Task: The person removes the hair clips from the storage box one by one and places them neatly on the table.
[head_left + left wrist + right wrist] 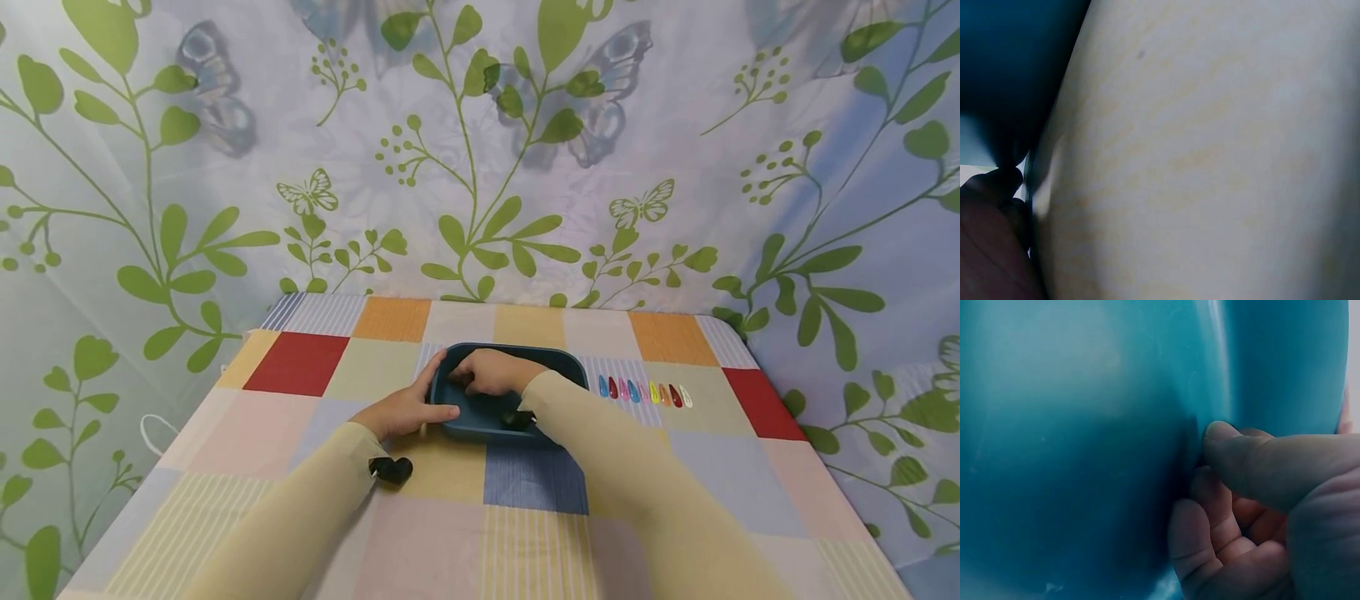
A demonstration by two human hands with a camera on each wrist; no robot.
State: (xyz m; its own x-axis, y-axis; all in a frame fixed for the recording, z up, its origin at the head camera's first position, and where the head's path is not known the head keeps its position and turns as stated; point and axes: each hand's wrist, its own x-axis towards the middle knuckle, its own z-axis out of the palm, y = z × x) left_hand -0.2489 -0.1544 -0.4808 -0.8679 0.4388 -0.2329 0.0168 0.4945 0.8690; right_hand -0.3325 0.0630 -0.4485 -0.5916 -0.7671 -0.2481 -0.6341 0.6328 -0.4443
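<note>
Tray (558, 361), dark teal, rectangular with rounded corners and a low raised wall, sat mid-table on the patchwork tablecloth (300, 363). It looked like smooth hard plastic: likely light, stiff and a bit slippery, not fragile. The rim seemed the best place to take hold, thumb over the wall and fingers outside, as the slick inner floor offered no purchase.

Left hand (405, 410) lay against the tray's left outer wall, fingers fairly straight, thumb up along the rim, pressing rather than gripping. Right hand (495, 372) reached inside the tray with fingers curled toward the floor; in the right wrist view the fingers (1210, 512) were bent, thumb tip touching the teal wall (1085, 425). Whether it pinched something small, I could not tell.

A small dark item (517, 419) lay inside near the front wall, too small to identify. A row of coloured hair clips (643, 392) lay just beside the tray's right edge. A black clip-like object (392, 470) sat near the left sleeve (300, 517), apart from the tray.
</note>
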